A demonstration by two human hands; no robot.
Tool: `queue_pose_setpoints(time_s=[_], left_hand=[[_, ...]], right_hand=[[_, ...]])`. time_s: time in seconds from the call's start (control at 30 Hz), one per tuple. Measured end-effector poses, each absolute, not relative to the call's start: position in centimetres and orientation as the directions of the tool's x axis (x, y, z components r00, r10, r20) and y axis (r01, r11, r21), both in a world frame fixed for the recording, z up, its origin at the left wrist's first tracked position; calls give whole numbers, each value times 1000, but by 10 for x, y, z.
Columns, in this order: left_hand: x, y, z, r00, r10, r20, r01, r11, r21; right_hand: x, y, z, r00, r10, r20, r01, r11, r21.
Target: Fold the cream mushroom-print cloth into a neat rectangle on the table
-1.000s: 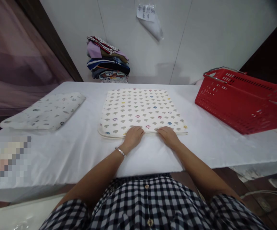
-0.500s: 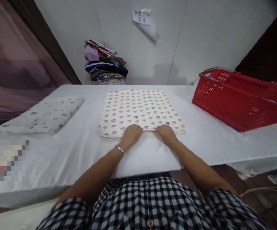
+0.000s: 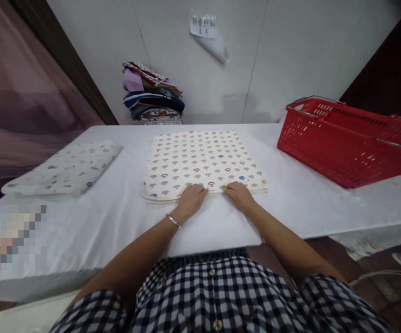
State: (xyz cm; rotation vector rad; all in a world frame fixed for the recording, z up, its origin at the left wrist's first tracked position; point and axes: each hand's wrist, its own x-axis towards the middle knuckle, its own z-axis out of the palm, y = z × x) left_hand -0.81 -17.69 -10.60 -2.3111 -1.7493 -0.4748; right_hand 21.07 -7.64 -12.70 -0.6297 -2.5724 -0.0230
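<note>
A folded cream cloth with a mushroom print [image 3: 200,159] lies flat in the middle of the white-covered table [image 3: 214,226]. My left hand [image 3: 192,198] and my right hand [image 3: 239,194] rest at its near edge, a short gap between them. The fingers of both are pressed together and curled on that edge, with the cloth under or between them; the thumbs are hidden. A bracelet circles my left wrist. The layers of the cloth show along its near edge, and its near left corner is rounded.
At the left of the table lies another folded patterned cloth [image 3: 68,169]. A red perforated basket [image 3: 342,148] stands at the right. Behind the table's far edge is a stack of folded fabrics [image 3: 153,99] by the wall. A paper sign [image 3: 203,27] hangs there.
The view has shifted very slightly. Both hands keep their places at the near edge of the cloth, and the cloth looks the same.
</note>
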Motion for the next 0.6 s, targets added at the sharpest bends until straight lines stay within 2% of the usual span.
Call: queue_pose_setpoints(time_s=[0.13,0.3,0.6], left_hand=[[-7,-177,-107,287,880,378,952,-306,-10],[-10,-175,-109,328,870,369,929,-368,44],[-7,-175,-106,297,898,324,940,-335,67]], right_hand=[[210,-77,-127,-778,438,451,453,888,-81],[210,-77,-126,-780,446,439,460,884,-82],[210,-76,-127,-776,437,454,453,888,-81]])
